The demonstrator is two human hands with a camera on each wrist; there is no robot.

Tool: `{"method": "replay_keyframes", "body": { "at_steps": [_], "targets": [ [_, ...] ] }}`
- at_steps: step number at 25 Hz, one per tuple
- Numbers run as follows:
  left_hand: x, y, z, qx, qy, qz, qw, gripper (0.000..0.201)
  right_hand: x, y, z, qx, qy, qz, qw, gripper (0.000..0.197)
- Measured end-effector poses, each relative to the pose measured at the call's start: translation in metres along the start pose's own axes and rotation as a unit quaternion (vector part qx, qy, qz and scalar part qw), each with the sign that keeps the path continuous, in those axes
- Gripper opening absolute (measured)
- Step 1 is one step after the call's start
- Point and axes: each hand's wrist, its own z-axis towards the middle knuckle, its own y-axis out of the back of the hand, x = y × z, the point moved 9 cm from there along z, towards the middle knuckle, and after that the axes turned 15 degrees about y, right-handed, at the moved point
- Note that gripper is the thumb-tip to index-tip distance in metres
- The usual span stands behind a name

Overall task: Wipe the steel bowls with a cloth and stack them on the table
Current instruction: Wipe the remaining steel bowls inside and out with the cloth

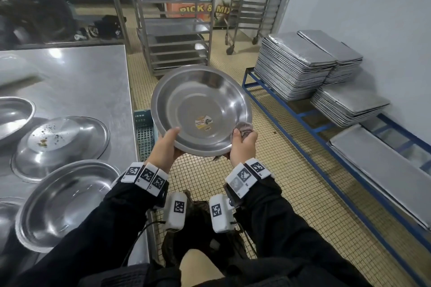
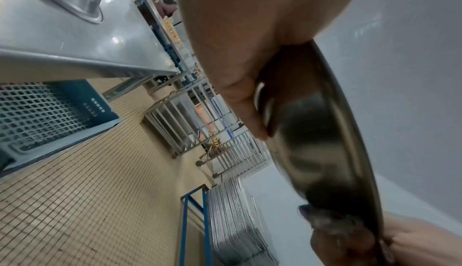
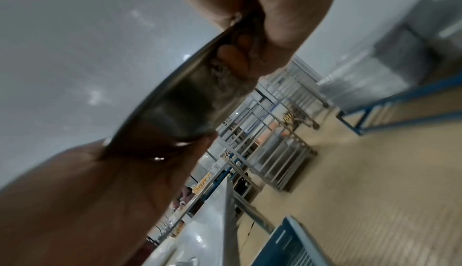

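Bowl (image 1: 201, 109) is up in the air over the tiled floor, just off the bench (image 1: 77, 81) edge. Left hand (image 1: 166, 147) grip pinches its near rim, right hand (image 1: 242, 145) grip holds the cloth (image 1: 245, 128) against the rim.

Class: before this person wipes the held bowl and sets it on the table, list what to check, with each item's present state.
1. Left hand grips the bowl rim: ok.
2. Right hand pinches the cloth against the rim: ok.
3. Bowl inside free of sticker: not ok.
4. Upturned bowl on the table free of crumbs: not ok.
5. Bowl's outside clean: cannot tell.
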Motion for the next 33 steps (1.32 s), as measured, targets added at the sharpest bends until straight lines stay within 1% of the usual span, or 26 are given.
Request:
{"method": "replay_keyframes", "body": {
  "at_steps": [1, 2, 3, 4, 6, 7, 8, 9, 11, 12, 13, 15, 16, 17, 18, 20, 22, 23, 24, 25, 26, 28, 29, 30, 31, 33],
  "targets": [
    [0.004, -0.003, 0.001, 0.028, 0.013, 0.009, 0.999, 0.038, -0.004, 0.002, -0.001, -0.004, -0.006, 0.001, 1.000, 0.026],
    [0.005, -0.005, 0.000, 0.054, 0.022, 0.012, 0.998, 0.051, -0.005, 0.005, 0.000, 0.001, -0.008, -0.002, 1.000, 0.025],
    [0.001, -0.005, -0.001, 0.081, 0.020, 0.011, 0.996, 0.064, -0.005, 0.010, 0.004, 0.011, -0.007, -0.010, 1.000, 0.024],
    [-0.005, -0.002, -0.001, 0.108, 0.008, 0.003, 0.994, 0.069, -0.004, 0.016, 0.011, 0.022, -0.002, -0.020, 1.000, 0.024],
    [-0.023, 0.002, -0.004, 0.152, -0.031, -0.039, 0.987, 0.054, 0.004, 0.027, 0.026, 0.058, 0.024, -0.059, 0.996, 0.023],
    [-0.031, 0.006, -0.005, 0.158, -0.041, -0.054, 0.985, 0.049, 0.009, 0.028, 0.032, 0.088, 0.038, -0.082, 0.992, 0.022],
    [-0.035, 0.010, -0.006, 0.155, -0.041, -0.062, 0.985, 0.047, 0.013, 0.027, 0.036, 0.117, 0.051, -0.102, 0.987, 0.023],
    [-0.036, 0.015, -0.005, 0.132, -0.033, -0.068, 0.988, 0.044, 0.017, 0.025, 0.038, 0.136, 0.061, -0.117, 0.982, 0.023],
    [-0.032, 0.024, -0.005, 0.086, -0.013, -0.073, 0.993, 0.040, 0.023, 0.024, 0.038, 0.140, 0.070, -0.127, 0.980, 0.024],
    [-0.029, 0.026, -0.007, 0.060, -0.008, -0.073, 0.995, 0.037, 0.025, 0.024, 0.036, 0.127, 0.072, -0.119, 0.982, 0.025],
    [-0.026, 0.030, -0.008, 0.018, -0.010, -0.064, 0.998, 0.033, 0.025, 0.025, 0.033, 0.107, 0.071, -0.106, 0.986, 0.025],
    [-0.025, 0.034, -0.011, -0.063, -0.035, -0.012, 0.997, 0.027, 0.022, 0.027, 0.024, 0.056, 0.061, -0.078, 0.993, 0.020],
    [-0.024, 0.032, -0.014, -0.093, -0.048, 0.009, 0.994, 0.027, 0.019, 0.025, 0.018, 0.031, 0.051, -0.060, 0.996, 0.018],
    [-0.019, 0.026, -0.014, -0.105, -0.054, 0.017, 0.993, 0.029, 0.013, 0.022, 0.011, 0.010, 0.039, -0.039, 0.998, 0.018],
    [-0.014, 0.018, -0.014, -0.103, -0.049, 0.020, 0.993, 0.031, 0.008, 0.017, 0.004, -0.008, 0.029, -0.020, 0.999, 0.019],
    [0.001, 0.003, -0.010, -0.078, -0.014, 0.031, 0.996, 0.031, 0.000, 0.011, -0.006, -0.040, 0.014, 0.000, 0.999, 0.019],
    [0.010, -0.003, -0.005, -0.046, 0.019, 0.064, 0.997, 0.029, -0.003, 0.013, -0.009, -0.048, 0.008, -0.009, 0.999, 0.019],
    [0.010, -0.002, -0.002, -0.020, 0.023, 0.066, 0.997, 0.031, -0.001, 0.016, -0.006, -0.038, 0.010, -0.017, 0.999, 0.019],
    [0.006, 0.000, 0.000, 0.010, 0.013, 0.045, 0.999, 0.041, 0.003, 0.020, 0.000, -0.021, 0.012, -0.029, 0.999, 0.020],
    [-0.002, 0.005, 0.003, 0.046, -0.008, 0.009, 0.999, 0.052, 0.006, 0.024, 0.006, -0.001, 0.014, -0.045, 0.999, 0.020],
    [-0.010, 0.009, 0.002, 0.079, -0.028, -0.020, 0.996, 0.058, 0.011, 0.028, 0.012, 0.023, 0.016, -0.064, 0.998, 0.020],
    [-0.023, 0.015, 0.002, 0.119, -0.042, -0.056, 0.990, 0.064, 0.020, 0.031, 0.024, 0.089, 0.030, -0.120, 0.988, 0.017],
    [-0.028, 0.017, -0.001, 0.128, -0.039, -0.064, 0.989, 0.062, 0.024, 0.029, 0.028, 0.124, 0.040, -0.147, 0.980, 0.016],
    [-0.030, 0.020, -0.002, 0.119, -0.031, -0.065, 0.990, 0.053, 0.027, 0.027, 0.030, 0.147, 0.050, -0.166, 0.974, 0.015],
    [-0.029, 0.023, -0.002, 0.095, -0.021, -0.060, 0.993, 0.043, 0.029, 0.025, 0.031, 0.156, 0.056, -0.174, 0.971, 0.016],
    [-0.027, 0.031, -0.004, 0.020, -0.013, -0.022, 0.999, 0.026, 0.028, 0.024, 0.030, 0.139, 0.053, -0.160, 0.976, 0.021]
  ]
}}
